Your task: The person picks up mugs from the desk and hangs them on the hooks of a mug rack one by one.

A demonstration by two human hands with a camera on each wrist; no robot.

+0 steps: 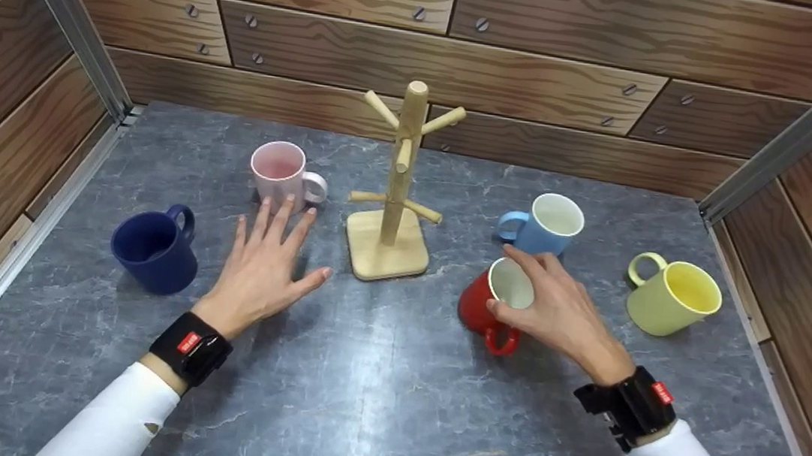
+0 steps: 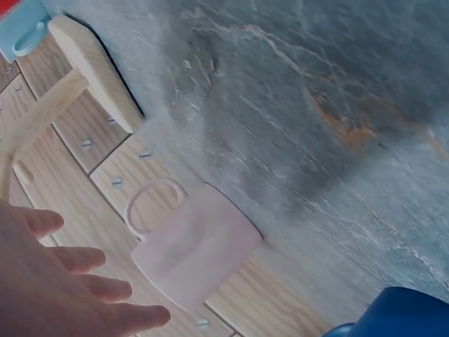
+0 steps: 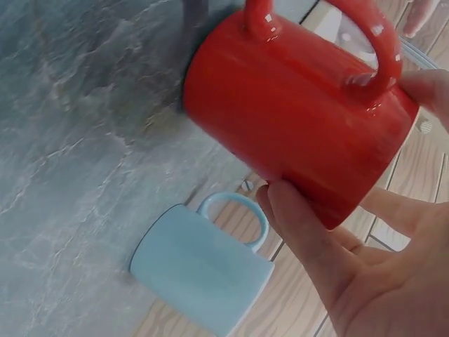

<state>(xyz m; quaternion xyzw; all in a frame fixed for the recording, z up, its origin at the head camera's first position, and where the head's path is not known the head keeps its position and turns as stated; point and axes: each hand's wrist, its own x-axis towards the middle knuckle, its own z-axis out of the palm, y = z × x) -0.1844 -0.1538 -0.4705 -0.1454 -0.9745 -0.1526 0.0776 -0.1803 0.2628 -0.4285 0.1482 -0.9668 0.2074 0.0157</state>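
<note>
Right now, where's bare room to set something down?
Widest bare patch: the near middle of the table, bordered by wooden rack, left hand and red mug. Smaller: between rack and light blue mug. Crowded: around the right hand and those mugs.

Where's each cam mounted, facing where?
Head: worn on the head, facing forward and down at the wooden stand; left hand and right hand show.
Left wrist: on that wrist, facing past left hand to the pink mug.
Right wrist: on that wrist, facing right hand holding the red mug.
Both wrist views share the light-blue mug.
</note>
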